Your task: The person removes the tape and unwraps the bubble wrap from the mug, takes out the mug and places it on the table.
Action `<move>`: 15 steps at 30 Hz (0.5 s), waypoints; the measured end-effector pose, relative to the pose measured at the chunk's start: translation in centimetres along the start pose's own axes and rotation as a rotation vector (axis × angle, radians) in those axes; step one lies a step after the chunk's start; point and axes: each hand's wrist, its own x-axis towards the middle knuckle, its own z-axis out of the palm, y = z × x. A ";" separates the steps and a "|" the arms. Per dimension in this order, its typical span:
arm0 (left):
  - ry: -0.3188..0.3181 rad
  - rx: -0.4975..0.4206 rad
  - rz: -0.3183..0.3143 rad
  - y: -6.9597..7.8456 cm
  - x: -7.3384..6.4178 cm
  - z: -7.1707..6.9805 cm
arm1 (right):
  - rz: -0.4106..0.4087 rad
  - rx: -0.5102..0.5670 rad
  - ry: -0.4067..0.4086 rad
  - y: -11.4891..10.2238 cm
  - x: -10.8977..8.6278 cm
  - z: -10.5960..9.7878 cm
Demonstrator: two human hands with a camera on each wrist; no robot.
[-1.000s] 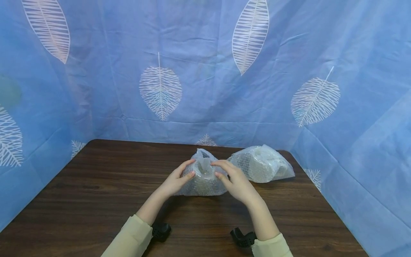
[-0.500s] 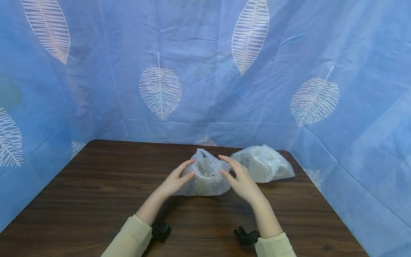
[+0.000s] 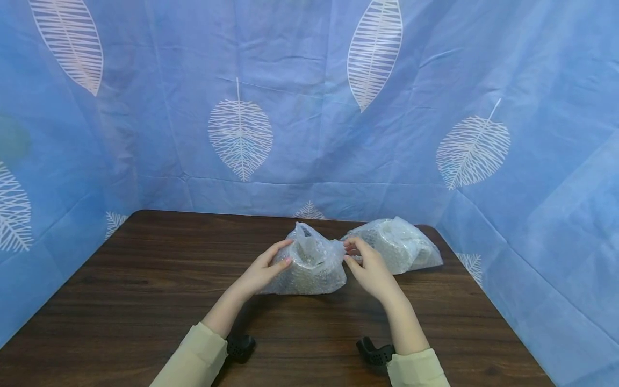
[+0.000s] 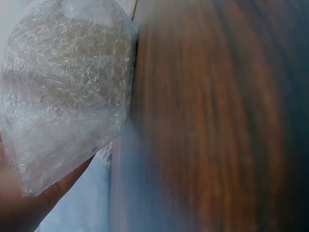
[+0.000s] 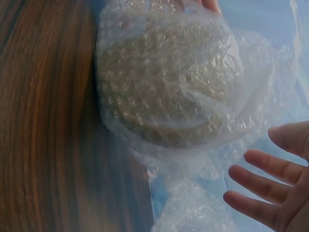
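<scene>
A round item wrapped in clear bubble wrap (image 3: 306, 278) stands on the table, its loose wrap standing up in folds on top. At its left side my left hand (image 3: 260, 271) holds the wrap, thumb in front and fingers behind. The left wrist view shows a corner of the bubble wrap (image 4: 67, 82) between thumb and fingers. My right hand (image 3: 369, 269) is just off the package's right side; in the right wrist view its fingers (image 5: 260, 183) are spread and relaxed, holding nothing. What lies inside the wrap is blurred by the bubbles.
A second bubble-wrapped package (image 3: 398, 247) lies at the table's back right, close beyond my right hand. The dark wooden table (image 3: 145, 301) ends at the back against a blue leaf-print curtain (image 3: 309, 134). Black devices (image 3: 377, 352) sit at both wrists.
My right hand has moved rightward, from the top of the near package to beside it, between the two packages. The left hand and both packages have stayed in place.
</scene>
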 end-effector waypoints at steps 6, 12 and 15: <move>0.002 -0.014 -0.006 -2.6 0.8 0.1 | 0.031 0.008 -0.005 0.5 -0.2 0.0; 0.017 -0.015 0.015 -3.1 0.9 0.2 | 0.031 0.044 -0.025 0.6 -0.3 0.2; 0.009 -0.010 0.026 -2.2 0.6 0.1 | 0.025 0.078 -0.023 0.7 -0.3 0.6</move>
